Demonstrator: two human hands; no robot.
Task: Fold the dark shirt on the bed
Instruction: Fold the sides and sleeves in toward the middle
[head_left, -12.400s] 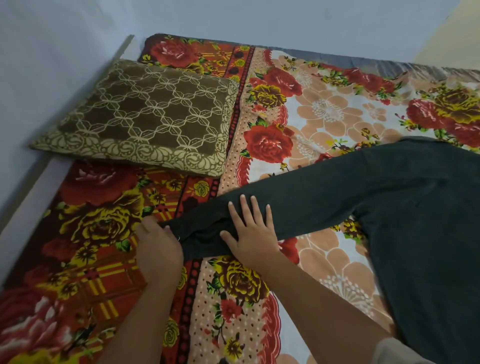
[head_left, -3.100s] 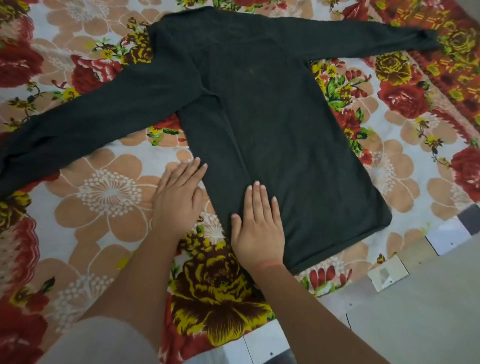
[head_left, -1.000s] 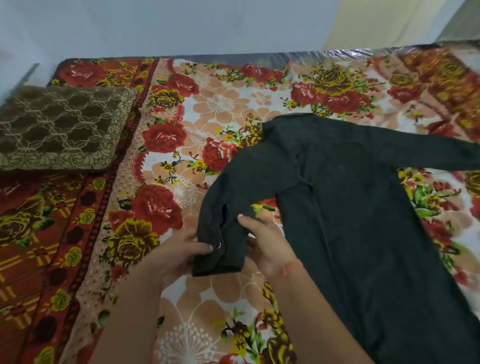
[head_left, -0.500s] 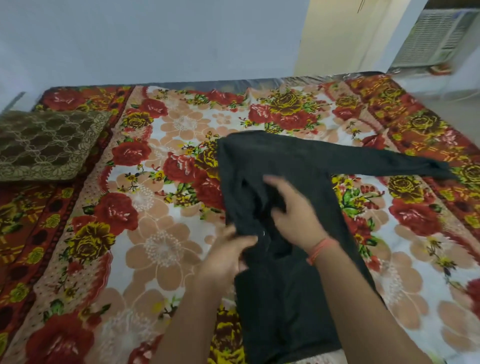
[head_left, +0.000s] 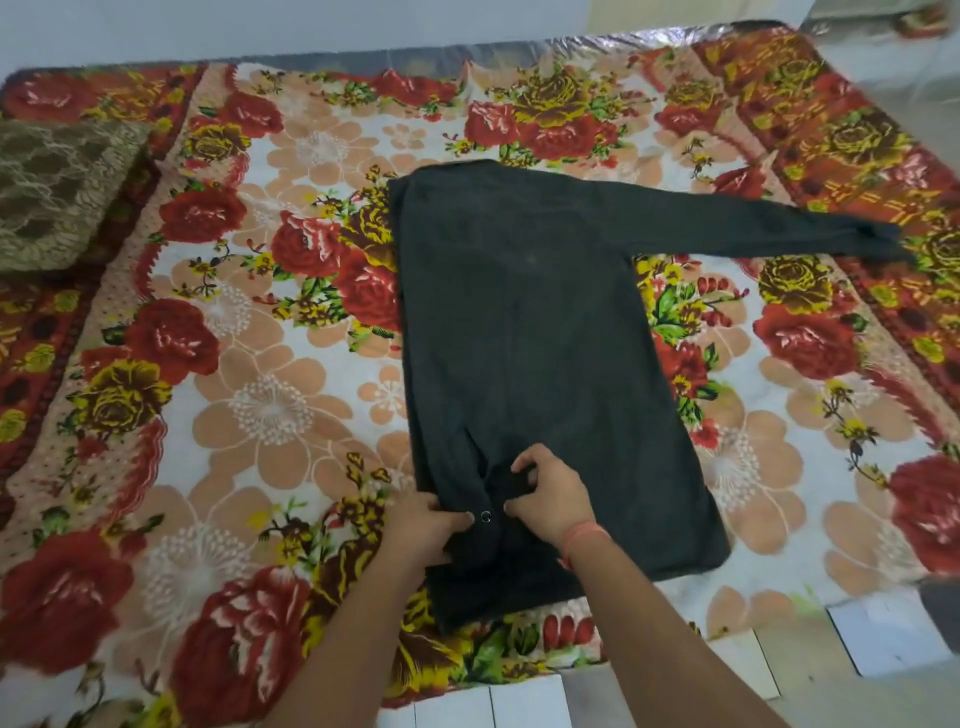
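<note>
The dark shirt (head_left: 540, 332) lies flat on the flowered bed cover (head_left: 270, 415), its hem toward me. Its left sleeve is folded down over the body, with the cuff and a small metal snap (head_left: 485, 516) near the hem. The right sleeve (head_left: 779, 228) stretches out flat toward the right. My left hand (head_left: 421, 525) pinches the folded cuff at the shirt's left edge. My right hand (head_left: 550, 493) grips the cuff fabric just to the right of the snap.
A brown patterned pillow (head_left: 57, 197) rests at the far left of the bed. The bed's near edge runs along the bottom, with pale floor tiles (head_left: 524, 701) below it. A wall stands behind the bed.
The left sleeve, lifted in both hands a moment ago, has been carried across and laid down along the shirt's body. Both hands have come down to the cuff near the hem.
</note>
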